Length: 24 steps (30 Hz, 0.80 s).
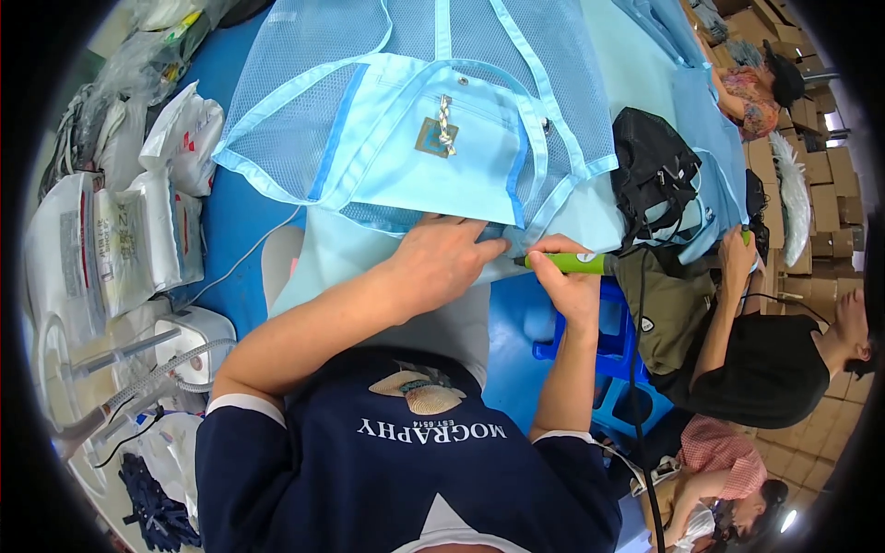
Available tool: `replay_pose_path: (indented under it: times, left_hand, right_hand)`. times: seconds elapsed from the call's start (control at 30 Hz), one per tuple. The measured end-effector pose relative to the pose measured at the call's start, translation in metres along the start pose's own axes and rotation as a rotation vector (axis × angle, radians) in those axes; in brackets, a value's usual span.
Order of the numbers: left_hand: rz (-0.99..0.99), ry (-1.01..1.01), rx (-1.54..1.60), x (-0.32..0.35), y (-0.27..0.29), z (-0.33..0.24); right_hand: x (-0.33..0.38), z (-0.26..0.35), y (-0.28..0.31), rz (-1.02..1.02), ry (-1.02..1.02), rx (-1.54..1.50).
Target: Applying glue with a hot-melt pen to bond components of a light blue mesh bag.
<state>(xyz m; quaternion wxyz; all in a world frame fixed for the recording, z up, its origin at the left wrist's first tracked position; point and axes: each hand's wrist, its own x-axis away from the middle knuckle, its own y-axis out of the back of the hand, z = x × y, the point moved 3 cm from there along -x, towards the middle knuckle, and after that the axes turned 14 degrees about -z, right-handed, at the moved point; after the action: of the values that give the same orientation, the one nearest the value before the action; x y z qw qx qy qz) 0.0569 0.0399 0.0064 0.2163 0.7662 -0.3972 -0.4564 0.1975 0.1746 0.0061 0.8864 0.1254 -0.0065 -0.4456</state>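
A light blue mesh tote bag (424, 198) with long straps lies spread in front of me. Its solid front pocket carries a small square patch (431, 138) and a short braided cord (444, 115). At the bag's near edge my left hand (442, 258) is closed on the fabric, some fingertips hidden beneath the pocket's edge. My right hand (564, 281) grips a green pen-shaped tool (576, 264) with a narrow dark tip. That tip points left, close to my left fingers and the bag's edge.
Pale blue fabric (336, 263) hangs over my lap. To the right lie a black bag (653, 166), an olive bag (671, 309) and a blue stool (613, 332). White plastic packages (69, 240) line the left. A person in black (765, 369) works nearby; a black cable (643, 405) runs down.
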Motion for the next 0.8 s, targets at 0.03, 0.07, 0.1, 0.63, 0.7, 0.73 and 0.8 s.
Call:
replay_pose_path:
  times: [0.03, 0.07, 0.1, 0.63, 0.7, 0.73, 0.8]
  left_hand:
    - [0.003, 0.007, 0.001, 0.0004, -0.0008, 0.0010]
    - [0.007, 0.015, 0.003, 0.0017, -0.0017, 0.0007]
    - [0.008, 0.016, 0.003, 0.0013, -0.0015, 0.0003]
    - [-0.059, -0.057, -0.061, -0.0044, 0.0008, -0.0011]
    - [-0.074, -0.073, -0.073, -0.0029, 0.0013, -0.0029]
    - [-0.040, -0.055, -0.062, -0.0035, 0.0012, -0.0031]
    - [-0.009, -0.043, -0.050, -0.0053, 0.0004, -0.0021]
  right_hand:
    - [-0.0013, 0.0022, -0.0006, 0.000, 0.002, -0.001]
    - [-0.0012, 0.0053, -0.0010, -0.001, 0.007, 0.036]
    - [-0.0013, 0.0067, -0.0010, -0.003, 0.011, 0.073]
    - [-0.0028, 0.0036, 0.0017, 0.037, 0.014, 0.085]
    - [-0.0008, 0.0073, -0.0012, 0.012, 0.000, 0.083]
    - [-0.0002, 0.0062, -0.0005, 0.014, -0.003, 0.082]
    - [-0.0024, 0.0047, 0.0005, 0.049, -0.042, 0.082]
